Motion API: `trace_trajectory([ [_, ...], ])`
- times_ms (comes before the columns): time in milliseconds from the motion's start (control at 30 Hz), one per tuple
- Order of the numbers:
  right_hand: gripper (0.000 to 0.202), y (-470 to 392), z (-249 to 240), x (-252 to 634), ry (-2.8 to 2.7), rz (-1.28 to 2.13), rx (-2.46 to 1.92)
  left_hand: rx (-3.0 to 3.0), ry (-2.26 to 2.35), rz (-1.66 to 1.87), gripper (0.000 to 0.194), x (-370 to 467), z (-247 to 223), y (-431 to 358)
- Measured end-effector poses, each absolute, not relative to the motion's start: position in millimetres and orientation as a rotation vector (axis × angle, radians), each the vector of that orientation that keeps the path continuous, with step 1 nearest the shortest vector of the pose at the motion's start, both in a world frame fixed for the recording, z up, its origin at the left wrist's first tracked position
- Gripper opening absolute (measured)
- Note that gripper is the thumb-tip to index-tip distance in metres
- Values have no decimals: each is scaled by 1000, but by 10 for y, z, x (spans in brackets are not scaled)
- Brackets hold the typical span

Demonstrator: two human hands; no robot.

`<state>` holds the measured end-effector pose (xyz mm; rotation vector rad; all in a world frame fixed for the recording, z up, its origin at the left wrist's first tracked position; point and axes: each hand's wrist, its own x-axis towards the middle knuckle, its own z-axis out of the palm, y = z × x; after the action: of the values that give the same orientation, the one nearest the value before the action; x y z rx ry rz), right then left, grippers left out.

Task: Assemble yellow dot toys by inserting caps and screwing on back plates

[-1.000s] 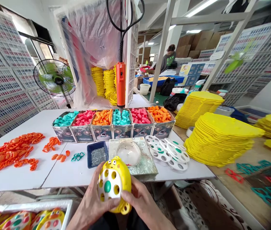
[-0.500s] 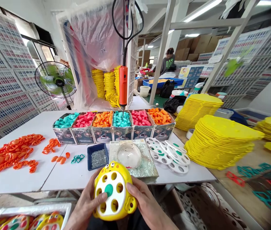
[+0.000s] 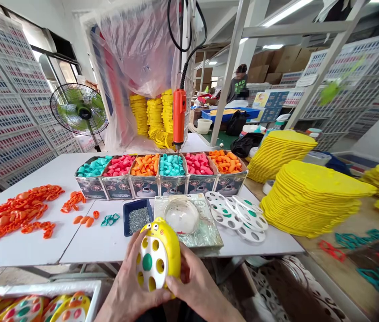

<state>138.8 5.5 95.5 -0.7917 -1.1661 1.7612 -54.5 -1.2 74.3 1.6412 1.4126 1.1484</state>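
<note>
Between my two hands, above the table's front edge, is a yellow animal-shaped toy (image 3: 172, 250) with eyes and swirl cheeks. On its front sits a white plate full of round holes with a green middle. My left hand (image 3: 124, 279) grips its left side and lower edge, the thumb along the bottom. The right hand (image 3: 192, 277) holds the right side, its thumb at the lower edge and its other fingers partly hidden behind. Just beyond the toy lie a dark blue tray of small screws (image 3: 138, 219) and a clear round dish (image 3: 182, 217) on a flat box.
An orange electric screwdriver (image 3: 179, 116) hangs above bins of coloured pieces (image 3: 172, 166). White hole plates (image 3: 223, 209) and yellow shell stacks (image 3: 310, 201) stand right. Orange parts (image 3: 22, 210) lie left; a white crate (image 3: 97, 290) holds finished-looking toys. A person (image 3: 238, 85) is far behind.
The toy has turned, so its yellow right side shows more. My left thumb has moved off the green middle to the lower edge. The right hand has shifted lower on the toy.
</note>
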Motion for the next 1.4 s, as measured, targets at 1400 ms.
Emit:
trace_trajectory([
  [1400, 56, 197, 1042, 1533, -1119, 1753, -787, 952, 1206, 1144, 101, -629, 611, 62],
])
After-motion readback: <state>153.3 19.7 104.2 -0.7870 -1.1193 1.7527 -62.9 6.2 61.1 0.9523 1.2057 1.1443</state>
